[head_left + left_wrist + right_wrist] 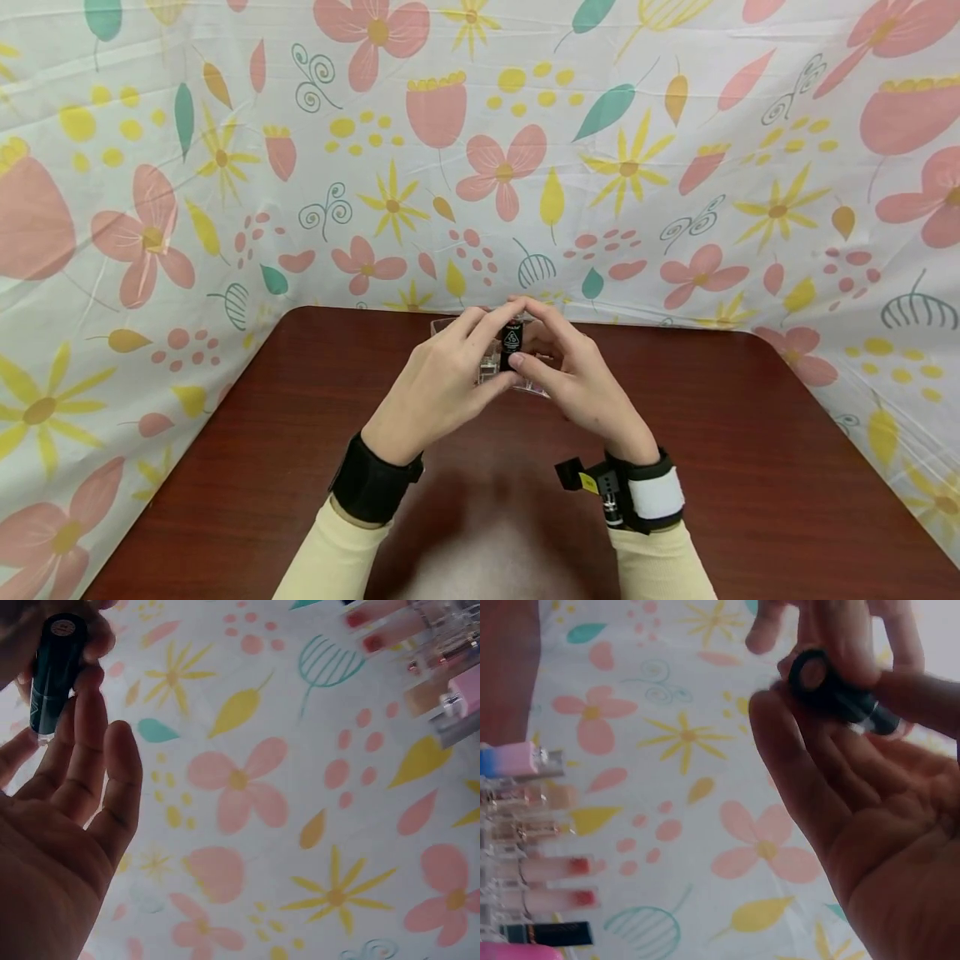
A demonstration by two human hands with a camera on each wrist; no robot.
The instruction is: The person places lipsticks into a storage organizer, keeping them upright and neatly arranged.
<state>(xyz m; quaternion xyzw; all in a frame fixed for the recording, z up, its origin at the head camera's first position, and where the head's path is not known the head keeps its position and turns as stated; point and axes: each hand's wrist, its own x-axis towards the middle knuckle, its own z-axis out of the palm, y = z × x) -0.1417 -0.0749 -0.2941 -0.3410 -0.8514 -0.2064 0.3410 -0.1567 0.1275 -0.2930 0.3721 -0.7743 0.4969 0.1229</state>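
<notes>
Both hands hold a black lipstick [512, 340] upright between them, in front of a clear plastic organizer [440, 325]. My left hand [441, 375] grips it from the left with thumb and fingers. From the right, my right hand [583, 379] pinches it, its thumb against the lower part and its index finger near the top. A pale triangle mark shows on the black side. In the left wrist view the lipstick [58, 671] has a round label on its end. The right wrist view shows the tube [847, 701] slightly blurred among the fingers.
Several lip products stand in a row in the organizer, among them a pink-and-blue tube [514, 760], tubes with red tips [559, 868] and a dark tube [551, 933]. The brown table [315, 400] meets a flowered cloth [480, 167] at the back and sides.
</notes>
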